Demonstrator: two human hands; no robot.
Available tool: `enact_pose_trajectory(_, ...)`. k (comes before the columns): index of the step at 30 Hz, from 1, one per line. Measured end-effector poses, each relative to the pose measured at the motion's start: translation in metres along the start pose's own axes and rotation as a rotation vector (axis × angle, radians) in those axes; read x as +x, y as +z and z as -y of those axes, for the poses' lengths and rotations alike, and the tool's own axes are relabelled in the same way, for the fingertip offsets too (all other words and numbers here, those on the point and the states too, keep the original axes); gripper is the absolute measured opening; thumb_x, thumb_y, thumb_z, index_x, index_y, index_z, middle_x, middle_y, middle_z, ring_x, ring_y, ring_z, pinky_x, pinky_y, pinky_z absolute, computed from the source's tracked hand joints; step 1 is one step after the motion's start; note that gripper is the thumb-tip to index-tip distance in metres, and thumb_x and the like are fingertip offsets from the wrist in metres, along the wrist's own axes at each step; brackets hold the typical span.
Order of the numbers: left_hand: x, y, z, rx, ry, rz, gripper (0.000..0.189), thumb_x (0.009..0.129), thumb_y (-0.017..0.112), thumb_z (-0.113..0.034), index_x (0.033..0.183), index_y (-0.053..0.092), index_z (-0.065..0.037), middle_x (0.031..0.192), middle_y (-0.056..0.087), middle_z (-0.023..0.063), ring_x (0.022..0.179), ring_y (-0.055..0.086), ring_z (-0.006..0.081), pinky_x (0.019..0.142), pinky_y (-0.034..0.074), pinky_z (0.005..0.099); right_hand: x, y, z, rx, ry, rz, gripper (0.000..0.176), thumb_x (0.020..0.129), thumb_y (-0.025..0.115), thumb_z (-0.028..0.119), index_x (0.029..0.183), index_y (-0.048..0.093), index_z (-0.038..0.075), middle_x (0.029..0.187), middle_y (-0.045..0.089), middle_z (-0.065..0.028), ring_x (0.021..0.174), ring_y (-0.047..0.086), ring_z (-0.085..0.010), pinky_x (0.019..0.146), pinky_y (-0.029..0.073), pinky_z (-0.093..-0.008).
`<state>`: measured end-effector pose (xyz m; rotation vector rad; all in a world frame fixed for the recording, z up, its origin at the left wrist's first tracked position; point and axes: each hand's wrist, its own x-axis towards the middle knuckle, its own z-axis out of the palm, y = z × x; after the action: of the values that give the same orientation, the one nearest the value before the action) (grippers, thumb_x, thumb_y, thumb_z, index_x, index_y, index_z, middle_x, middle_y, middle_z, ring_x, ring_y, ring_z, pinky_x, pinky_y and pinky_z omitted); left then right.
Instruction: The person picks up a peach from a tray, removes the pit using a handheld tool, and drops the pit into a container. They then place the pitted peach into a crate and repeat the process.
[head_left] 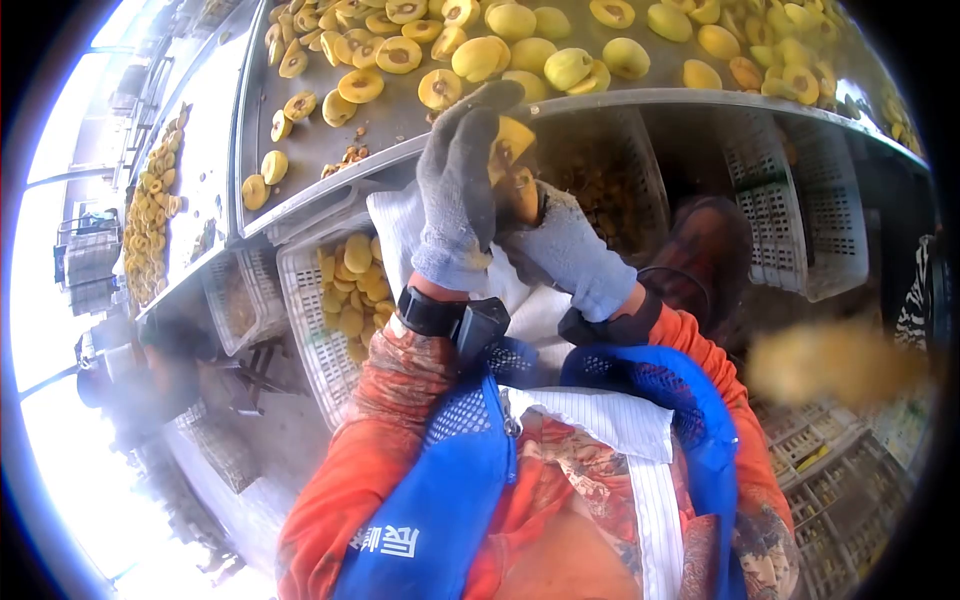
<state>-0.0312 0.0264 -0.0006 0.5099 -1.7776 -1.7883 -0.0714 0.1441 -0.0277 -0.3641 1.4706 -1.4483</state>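
Note:
Both my hands wear grey knit gloves with darker, stained fingers and meet at the near edge of the worktable. My left hand (455, 190) is closed around a yellow peach piece (512, 140), its fingers pointing up toward the table. Just below and to the right, my right hand (572, 245) is closed, wrist turned inward, against a brownish-orange piece (520, 195). Its fingertips are mostly hidden, and I cannot tell exactly what they grip. Beyond the hands, halved peaches (398, 55) with brown centres and whole yellow peaches (570, 68) lie on the tabletop.
Below the metal table edge (330, 195), a white crate (310, 330) holds yellow fruit. Brown scraps fill another crate (600, 190) under the table. More crates (765, 200) stand at right. A blurred yellowish shape (835, 362) crosses the right side. Another person (165, 360) is at left.

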Motion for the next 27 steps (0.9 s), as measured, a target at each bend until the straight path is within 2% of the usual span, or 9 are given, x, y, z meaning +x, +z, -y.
enact_pose_trajectory(1,0.000,-0.006,-0.008,0.785,0.462,0.076,0.027,0.092,0.054,-0.011,0.115,0.058,0.001,0.111,0.064,0.0131,0.096,0.062,0.0207,0.083,0.049,0.0311,-0.001,0.001,0.000,0.002,0.059,0.038,0.026,0.077,0.066,0.012,0.101,0.059,0.003,0.076,0.061,-0.0050,0.064,0.057,-0.0133,0.061,0.048,-0.0291)
enact_pose_trajectory(5,0.019,-0.033,0.002,0.450,0.217,0.351,0.030,0.087,0.054,-0.005,0.116,0.051,0.003,0.103,0.068,0.0164,0.092,0.067,0.0269,0.080,0.052,0.0331,0.011,-0.013,-0.018,-0.464,-0.407,-0.013,0.023,0.078,0.065,0.011,0.099,0.059,0.004,0.073,0.060,-0.0051,0.061,0.055,-0.0114,0.057,0.046,-0.0283)
enact_pose_trajectory(8,0.016,-0.023,-0.005,0.489,0.389,0.263,0.032,0.086,0.052,-0.001,0.118,0.049,0.003,0.103,0.068,0.0160,0.092,0.068,0.0273,0.081,0.052,0.0330,0.010,-0.011,-0.001,-0.334,-0.110,0.022,0.024,0.078,0.065,0.012,0.100,0.060,0.005,0.076,0.062,-0.0053,0.064,0.057,-0.0129,0.061,0.048,-0.0296)
enact_pose_trajectory(11,0.026,-0.028,0.009,0.643,0.741,0.264,0.035,0.085,0.049,0.002,0.121,0.048,0.005,0.102,0.068,0.0176,0.092,0.067,0.0282,0.082,0.052,0.0338,0.022,-0.006,-0.018,-0.432,-0.325,-0.068,0.024,0.078,0.066,0.012,0.101,0.060,0.005,0.076,0.062,-0.0058,0.063,0.057,-0.0127,0.060,0.048,-0.0290)
enact_pose_trajectory(14,0.031,-0.046,0.015,0.524,0.422,0.505,0.039,0.083,0.049,0.007,0.122,0.048,0.005,0.107,0.066,0.0195,0.096,0.065,0.0289,0.086,0.051,0.0357,0.028,-0.010,-0.041,-0.696,-0.646,-0.188,0.024,0.078,0.066,0.012,0.100,0.061,0.006,0.075,0.062,-0.0055,0.060,0.057,-0.0118,0.057,0.047,-0.0280)
enact_pose_trajectory(18,0.021,-0.038,0.000,0.594,0.547,0.378,0.030,0.087,0.050,0.006,0.116,0.054,0.006,0.113,0.064,0.0175,0.099,0.063,0.0243,0.088,0.050,0.0345,0.011,-0.015,-0.004,-0.307,-0.132,0.090,0.023,0.077,0.066,0.011,0.099,0.061,0.005,0.075,0.061,-0.0038,0.058,0.058,-0.0148,0.053,0.047,-0.0277)
enact_pose_trajectory(21,0.007,-0.007,-0.011,0.233,-0.038,0.133,0.031,0.085,0.067,-0.014,0.115,0.065,-0.005,0.105,0.066,0.0097,0.093,0.063,0.0173,0.081,0.049,0.0282,0.010,-0.011,-0.006,0.125,-0.013,0.224,0.018,0.076,0.066,0.009,0.093,0.060,0.003,0.067,0.058,-0.0051,0.049,0.055,-0.0159,0.045,0.044,-0.0282)
enact_pose_trajectory(23,0.010,-0.021,0.012,0.439,0.171,0.150,0.022,0.087,0.061,-0.012,0.106,0.068,-0.004,0.100,0.067,0.0072,0.089,0.063,0.0133,0.077,0.050,0.0260,0.001,-0.001,-0.010,0.368,0.100,0.344,0.013,0.077,0.065,0.007,0.085,0.059,0.000,0.059,0.055,-0.0082,0.041,0.051,-0.0165,0.038,0.041,-0.0294)
enact_pose_trajectory(27,0.016,-0.022,0.014,0.265,0.026,0.240,0.021,0.088,0.058,-0.011,0.102,0.068,0.001,0.094,0.070,0.0083,0.081,0.064,0.0118,0.072,0.050,0.0244,-0.001,-0.010,0.007,0.070,0.162,0.310,0.006,0.078,0.063,0.008,0.080,0.061,0.002,0.057,0.056,-0.0073,0.043,0.052,-0.0171,0.040,0.041,-0.0301)
